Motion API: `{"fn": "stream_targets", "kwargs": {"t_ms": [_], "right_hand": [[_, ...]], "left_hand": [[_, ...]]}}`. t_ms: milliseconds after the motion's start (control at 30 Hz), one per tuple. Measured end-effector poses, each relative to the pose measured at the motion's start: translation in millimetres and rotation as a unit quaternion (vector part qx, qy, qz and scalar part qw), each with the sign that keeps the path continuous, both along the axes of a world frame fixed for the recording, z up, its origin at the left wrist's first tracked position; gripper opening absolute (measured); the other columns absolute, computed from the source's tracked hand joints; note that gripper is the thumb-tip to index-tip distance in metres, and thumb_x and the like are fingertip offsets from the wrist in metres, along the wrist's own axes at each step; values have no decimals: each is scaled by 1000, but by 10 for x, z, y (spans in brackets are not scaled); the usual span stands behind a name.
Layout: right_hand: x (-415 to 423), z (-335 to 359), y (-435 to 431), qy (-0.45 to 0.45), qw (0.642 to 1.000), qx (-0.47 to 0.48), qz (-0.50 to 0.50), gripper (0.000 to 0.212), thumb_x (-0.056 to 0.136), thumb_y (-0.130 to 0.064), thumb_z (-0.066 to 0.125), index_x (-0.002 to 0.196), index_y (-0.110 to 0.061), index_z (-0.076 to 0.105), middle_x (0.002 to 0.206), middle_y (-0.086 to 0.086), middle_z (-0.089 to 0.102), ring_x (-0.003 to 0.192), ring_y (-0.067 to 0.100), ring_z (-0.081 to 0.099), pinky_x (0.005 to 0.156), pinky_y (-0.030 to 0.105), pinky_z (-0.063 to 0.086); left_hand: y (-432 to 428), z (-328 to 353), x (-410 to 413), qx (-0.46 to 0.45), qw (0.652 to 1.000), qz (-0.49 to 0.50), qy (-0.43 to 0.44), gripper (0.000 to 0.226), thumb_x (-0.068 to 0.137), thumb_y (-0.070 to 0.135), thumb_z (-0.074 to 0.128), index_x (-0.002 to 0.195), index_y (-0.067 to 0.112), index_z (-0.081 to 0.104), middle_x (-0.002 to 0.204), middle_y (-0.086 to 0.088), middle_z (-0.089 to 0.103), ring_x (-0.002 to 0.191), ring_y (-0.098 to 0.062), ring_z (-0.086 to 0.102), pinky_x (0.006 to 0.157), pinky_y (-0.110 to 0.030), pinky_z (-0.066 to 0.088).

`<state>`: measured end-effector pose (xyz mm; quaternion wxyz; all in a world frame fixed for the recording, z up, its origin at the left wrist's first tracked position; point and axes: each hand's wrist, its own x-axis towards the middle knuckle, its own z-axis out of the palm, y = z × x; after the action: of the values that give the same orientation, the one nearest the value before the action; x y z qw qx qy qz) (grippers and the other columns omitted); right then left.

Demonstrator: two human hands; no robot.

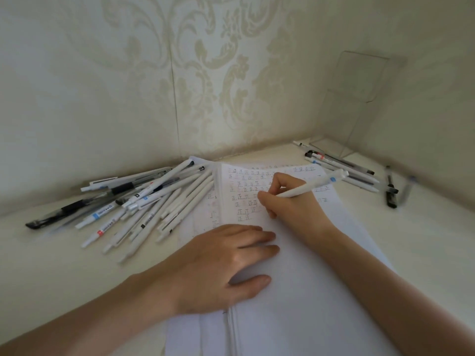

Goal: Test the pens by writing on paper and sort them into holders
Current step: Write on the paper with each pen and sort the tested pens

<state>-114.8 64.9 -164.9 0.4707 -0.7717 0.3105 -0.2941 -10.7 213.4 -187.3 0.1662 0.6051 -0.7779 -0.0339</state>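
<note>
My right hand (285,199) grips a white pen (314,185) with a blue dot, its tip down on the paper (308,291) among rows of small written marks. My left hand (221,265) lies flat with straight fingers on the lower part of the paper. A large heap of white and black pens (138,204) lies left of the paper. A smaller group of pens (341,168) lies at the back right.
A clear acrylic stand (359,104) stands in the back right corner against the wall. Two dark pens (392,187) lie apart at the far right. Patterned wallpaper walls close in the white table (424,227) at the back and right.
</note>
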Motion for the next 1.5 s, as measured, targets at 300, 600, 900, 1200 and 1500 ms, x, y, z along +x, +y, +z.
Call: {"fn": "stream_targets", "kwargs": {"t_ms": [300,600,900,1200,1500], "right_hand": [[79,-67,-29,14,999,-35,10,24,77,-2,60,60,-7,42,50,9,45,37,3,41,43,16,34],[89,-132,-46,27,995,-93,4,37,76,-7,59,56,-18,30,48,-10,28,48,5,27,44,15,24],[87,-123,-51,31,995,-91,19,37,72,-5,59,55,-18,29,49,-6,28,47,6,27,43,15,23],[98,-134,-60,24,996,-84,0,37,74,-6,58,55,-18,29,46,-11,28,48,5,28,45,16,25],[89,-101,-26,38,996,-75,16,33,73,-5,60,55,-15,34,52,3,34,52,13,35,46,22,28]], "left_hand": [[-19,-30,-7,-13,1000,0,17,47,94,51,35,133,28,47,139,12,43,128,-2,33,106,-19,22],[-14,-39,-6,-9,1000,6,25,49,93,53,31,133,28,46,141,13,42,132,-3,28,108,-22,19],[-20,-18,1,1,1000,-4,27,50,93,53,30,135,28,44,142,12,39,133,-4,26,108,-18,16],[-19,-23,2,-3,1000,-2,25,49,93,52,32,134,28,46,141,12,40,131,-3,27,107,-18,16],[-23,-27,1,-5,1000,-3,30,49,93,51,33,133,26,47,140,11,42,130,-3,29,107,-18,17]]}}
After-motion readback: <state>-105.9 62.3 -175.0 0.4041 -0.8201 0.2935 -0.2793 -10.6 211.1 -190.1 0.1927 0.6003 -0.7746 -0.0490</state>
